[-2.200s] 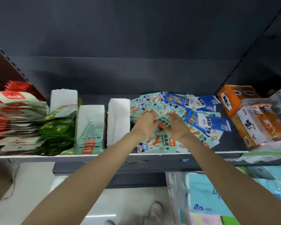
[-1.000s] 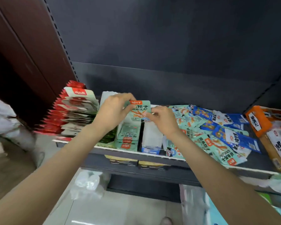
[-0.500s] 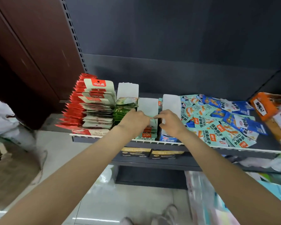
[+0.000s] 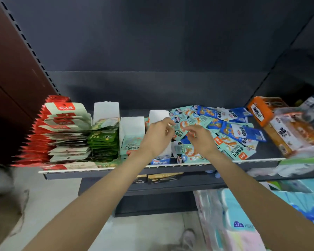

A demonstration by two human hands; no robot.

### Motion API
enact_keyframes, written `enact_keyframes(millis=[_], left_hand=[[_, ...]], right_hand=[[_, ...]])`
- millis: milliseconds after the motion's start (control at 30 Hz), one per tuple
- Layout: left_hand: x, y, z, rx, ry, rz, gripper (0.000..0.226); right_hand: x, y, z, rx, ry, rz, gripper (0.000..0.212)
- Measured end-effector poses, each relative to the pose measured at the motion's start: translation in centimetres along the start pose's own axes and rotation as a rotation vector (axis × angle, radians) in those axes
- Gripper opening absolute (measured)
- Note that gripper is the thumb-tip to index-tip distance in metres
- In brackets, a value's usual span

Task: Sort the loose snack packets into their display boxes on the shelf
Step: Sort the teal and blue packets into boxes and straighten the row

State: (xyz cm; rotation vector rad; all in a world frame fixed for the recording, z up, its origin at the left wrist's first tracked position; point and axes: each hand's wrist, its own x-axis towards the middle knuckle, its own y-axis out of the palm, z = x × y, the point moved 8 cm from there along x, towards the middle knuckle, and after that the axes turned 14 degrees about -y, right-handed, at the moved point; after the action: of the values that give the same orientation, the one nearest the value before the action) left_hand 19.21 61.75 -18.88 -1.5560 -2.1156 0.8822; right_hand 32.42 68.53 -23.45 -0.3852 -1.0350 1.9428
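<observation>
We see both hands move off the display boxes and over to the loose pile: the left hand (image 4: pixel 157 136), which a moment ago pushes a teal packet down into the teal-packet box (image 4: pixel 131 140), now hovers with empty, loosely spread fingers in front of the blue-fronted box (image 4: pixel 159 134). The right hand (image 4: pixel 200 140) leaves that box's front edge and curls its fingertips over the teal packets (image 4: pixel 186 127) at the heap's left edge. The carried packet is no longer in our hands.

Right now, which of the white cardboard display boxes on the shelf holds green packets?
The tallest white cardboard display box, leftmost of the three, beside the red and cream packets. Green packets fill it; the middle box holds teal packets.
</observation>
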Motion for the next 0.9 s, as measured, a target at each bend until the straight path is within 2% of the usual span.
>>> enact_keyframes(millis=[100,200,333,400,533,667,767,900], left_hand=[[2.2,4.3,-2.4,-0.038,-0.028,0.069,0.024],[5.0,9.2,-2.9,0.118,-0.140,0.139,0.037],[8.8,13.0,-1.7,0.278,-0.339,0.151,0.044],[10.8,13.9,-0.6,0.292,-0.423,0.113,0.047],[14.0,15.1,2.9,0.123,-0.592,-0.034,0.060],[16.0,15.5,5.9,0.272,-0.696,-0.140,0.092],[17.2,15.5,6.9,0.323,-0.748,-0.099,0.101],[18.3,16.7,6.2,0.452,-0.614,-0.027,0.085]], right_hand=[[0.0,-1.6,-4.6,-0.038,0.075,0.011,0.036],[0.8,-2.5,-8.5,-0.081,0.106,0.059,0.044],[3.0,-2.6,-12.8,-0.139,0.085,0.151,0.058],[4.1,-2.4,-14.3,-0.175,0.059,0.210,0.064],[6.1,-1.6,-16.7,-0.251,-0.002,0.318,0.077],[8.3,-0.3,-18.4,-0.321,-0.083,0.417,0.096],[10.2,0.6,-18.9,-0.401,-0.125,0.533,0.111],[11.3,1.5,-19.5,-0.407,-0.109,0.662,0.120]])
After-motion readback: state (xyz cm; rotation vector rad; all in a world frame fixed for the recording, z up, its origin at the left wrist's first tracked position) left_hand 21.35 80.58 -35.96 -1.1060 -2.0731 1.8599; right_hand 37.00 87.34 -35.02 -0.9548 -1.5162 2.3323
